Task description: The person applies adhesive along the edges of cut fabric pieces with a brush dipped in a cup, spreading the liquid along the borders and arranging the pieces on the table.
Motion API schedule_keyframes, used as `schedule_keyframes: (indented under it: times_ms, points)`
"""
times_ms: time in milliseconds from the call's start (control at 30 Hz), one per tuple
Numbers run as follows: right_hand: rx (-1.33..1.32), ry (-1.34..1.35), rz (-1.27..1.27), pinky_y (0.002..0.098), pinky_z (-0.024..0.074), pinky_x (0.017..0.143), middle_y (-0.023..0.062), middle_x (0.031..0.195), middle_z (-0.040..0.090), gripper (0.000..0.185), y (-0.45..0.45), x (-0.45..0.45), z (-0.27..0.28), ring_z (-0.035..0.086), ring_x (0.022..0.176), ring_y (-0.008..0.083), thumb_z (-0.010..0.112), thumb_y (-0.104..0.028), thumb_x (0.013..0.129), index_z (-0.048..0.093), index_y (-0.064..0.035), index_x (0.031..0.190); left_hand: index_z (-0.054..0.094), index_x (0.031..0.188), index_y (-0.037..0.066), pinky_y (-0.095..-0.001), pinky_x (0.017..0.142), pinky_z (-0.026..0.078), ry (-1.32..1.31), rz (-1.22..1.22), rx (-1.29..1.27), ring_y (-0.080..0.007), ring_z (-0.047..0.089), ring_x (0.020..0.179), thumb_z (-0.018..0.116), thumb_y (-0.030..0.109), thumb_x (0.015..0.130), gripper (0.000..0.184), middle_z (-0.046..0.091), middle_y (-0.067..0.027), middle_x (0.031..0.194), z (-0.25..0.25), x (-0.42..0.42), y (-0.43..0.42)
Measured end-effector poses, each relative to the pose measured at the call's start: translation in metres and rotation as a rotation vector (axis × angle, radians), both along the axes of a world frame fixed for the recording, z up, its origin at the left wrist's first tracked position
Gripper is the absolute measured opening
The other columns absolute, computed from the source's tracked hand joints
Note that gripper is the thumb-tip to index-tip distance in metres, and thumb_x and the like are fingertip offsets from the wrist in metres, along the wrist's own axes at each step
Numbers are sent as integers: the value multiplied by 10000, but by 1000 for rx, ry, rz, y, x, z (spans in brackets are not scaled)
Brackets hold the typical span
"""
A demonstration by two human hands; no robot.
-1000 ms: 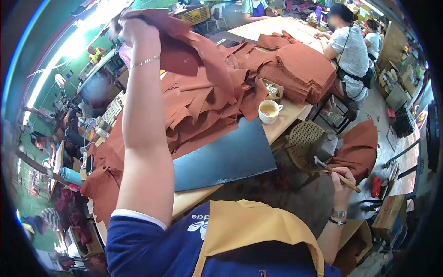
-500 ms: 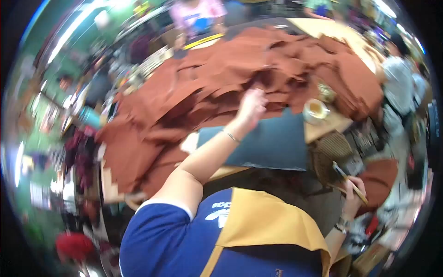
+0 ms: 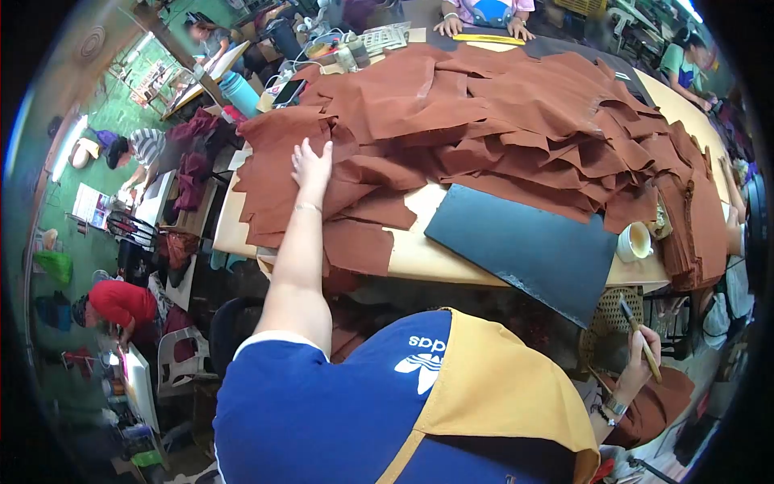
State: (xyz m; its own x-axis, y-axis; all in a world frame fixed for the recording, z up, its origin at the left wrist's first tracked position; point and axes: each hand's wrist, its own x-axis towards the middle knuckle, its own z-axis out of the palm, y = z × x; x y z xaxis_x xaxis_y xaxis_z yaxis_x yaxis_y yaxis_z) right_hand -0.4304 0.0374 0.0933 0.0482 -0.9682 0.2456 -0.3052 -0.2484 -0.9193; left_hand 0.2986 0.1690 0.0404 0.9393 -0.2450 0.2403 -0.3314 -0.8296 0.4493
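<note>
My left hand (image 3: 312,168) lies with fingers spread on reddish-brown sheet pieces (image 3: 274,181) at the left of the table, seemingly leather or fabric. In my right hand (image 3: 642,355), low at the right, is a brush (image 3: 649,355) with a wooden handle, its tip pointing up and away. A dark flat board (image 3: 524,246) sits aslant at the table's near edge, between my two hands. Just right of the board stands a white mug (image 3: 635,241) with yellowish content. A large heap of the same brown pieces (image 3: 516,113) covers the middle of the table.
Across the table (image 3: 451,262), a person's two hands rest by a yellow ruler (image 3: 488,38). A blue bottle (image 3: 239,93) and a phone (image 3: 289,93) are at the far left. A woven basket (image 3: 617,310) stands below the right edge. Other people work around.
My left hand has gone from above the middle of the heap to the pieces on the left, its fingers now spread. The view has turned; my right hand still holds the brush.
</note>
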Motion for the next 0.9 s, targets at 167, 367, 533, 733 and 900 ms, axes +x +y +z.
schedule_keyframes:
  times_ms: [167,367,533,733,900]
  points:
    - [11,45,31,233,500,806,24,963,618,90,-3,13,1,589,869,97,645,-44,950,640,20,1013,585,1303,162,-526,1014,465,120,-23,171,-369,567,1248,591,505,924,512,559,-141,1376,0,32,1]
    - [20,75,15,241,508,811,31,977,634,106,14,0,-3,609,878,106,659,-55,943,648,20,1017,642,1031,95,-548,858,509,-112,-60,-84,-431,654,1008,469,454,985,401,687,-211,1053,-6,69,5]
    - [-28,95,-133,260,497,792,28,910,666,103,33,-6,11,613,855,105,693,-88,921,670,5,957,597,900,14,-302,684,440,-23,-625,-803,-80,441,733,489,232,1069,296,520,16,767,103,-34,-44]
    - [-26,-51,-227,222,553,753,2,997,656,219,33,-14,11,626,832,75,695,-161,966,686,-14,1128,636,1189,65,-514,1091,397,12,-1480,-185,-400,537,1274,701,350,872,431,590,-223,1341,87,-243,-72]
    - [-25,-72,-282,233,551,664,11,839,670,299,42,1,16,587,641,58,633,-255,1009,650,-39,1215,534,1406,112,-622,1109,299,-82,-1403,285,-420,367,1414,567,566,934,657,424,-247,1507,-12,-291,-59]
